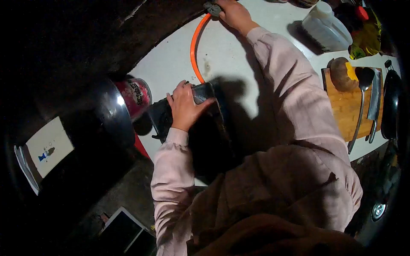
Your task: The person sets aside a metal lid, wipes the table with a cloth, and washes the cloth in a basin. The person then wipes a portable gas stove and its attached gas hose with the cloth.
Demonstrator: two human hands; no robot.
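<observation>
My left hand [183, 106] grips the far edge of a black gas stove [162, 118], fingers over the rim and thumb stretched to the right. Much of the stove lies in deep shadow. An orange hose [193, 47] curves from the stove's far side up to the table's far edge. There my right hand [235, 16] is closed on a crumpled grey rag [212, 8], beside the hose's upper end. My fingers partly hide the rag.
A pink tin [136, 96] and a shiny metal pot [114, 104] stand left. A white jug [326, 27] is at far right. Below it, a cutting board [335, 109] holds a cut pumpkin [341, 76], a ladle [364, 81] and a cleaver [374, 98]. The white table [171, 55] ends at left.
</observation>
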